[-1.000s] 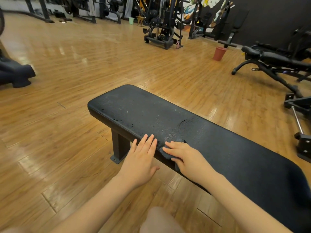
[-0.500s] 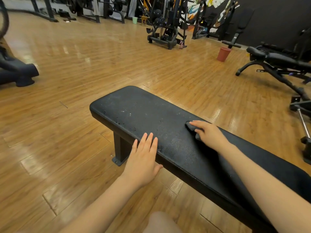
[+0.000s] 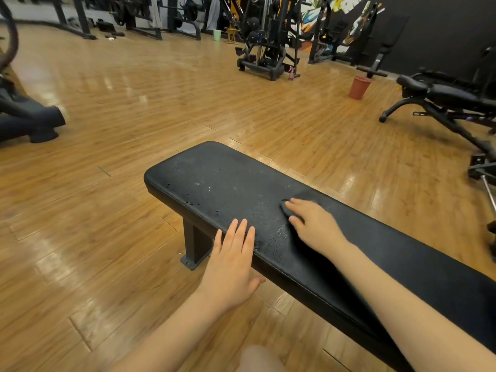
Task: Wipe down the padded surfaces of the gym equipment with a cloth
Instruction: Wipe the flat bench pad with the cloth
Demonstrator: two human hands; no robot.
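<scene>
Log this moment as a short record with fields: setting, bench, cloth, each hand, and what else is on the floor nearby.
setting: gym with wooden floor
bench: black padded flat bench, top speckled with pale specks and droplets
cloth: small dark cloth lying on the pad, mostly hidden under the right hand
right hand: right hand presses the cloth flat, fingers extended
left hand: left hand rests flat on the bench's near edge, holds nothing
nearby: red bucket; adjustable bench; green cup

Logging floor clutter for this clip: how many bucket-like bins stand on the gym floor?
2. A reddish-brown bin stands on the wood floor at right, near the adjustable bench. A pale green bin stands far back by the racks. Others may be hidden behind the machines.
</scene>
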